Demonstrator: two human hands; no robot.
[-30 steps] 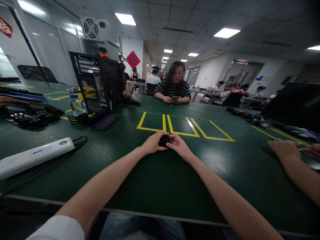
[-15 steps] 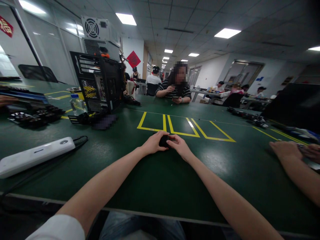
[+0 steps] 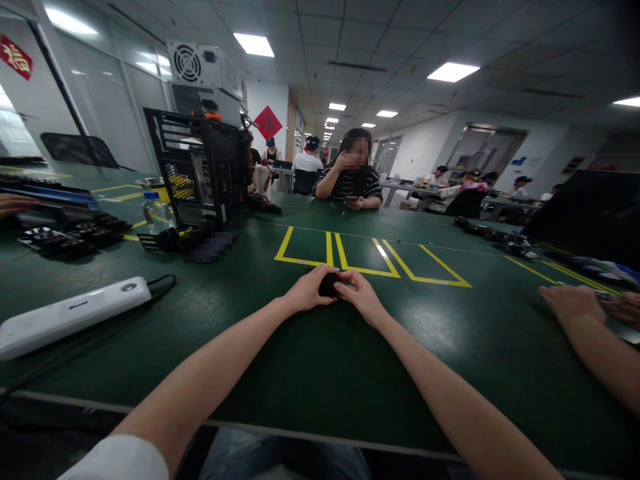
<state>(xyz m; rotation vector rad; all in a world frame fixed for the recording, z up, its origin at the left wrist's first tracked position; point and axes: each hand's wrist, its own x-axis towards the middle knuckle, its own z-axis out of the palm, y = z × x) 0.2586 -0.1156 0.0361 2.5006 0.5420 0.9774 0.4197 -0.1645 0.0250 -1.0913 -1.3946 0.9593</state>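
1. Left hand and right hand meeting on green table, fingers of both curled around small black object.
2. Left: white power strip.
3. Right: co-worker's hand.
4. Beyond: yellow tape lines, open computer case, seated person.

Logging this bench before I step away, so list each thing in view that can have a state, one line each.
left hand: closed around the small black object, resting on the table
right hand: fingers pinching the same object
small black object: held between both hands, mostly hidden
computer case: upright, side panel off
power strip: lying flat, cable attached
water bottle: upright, cap on
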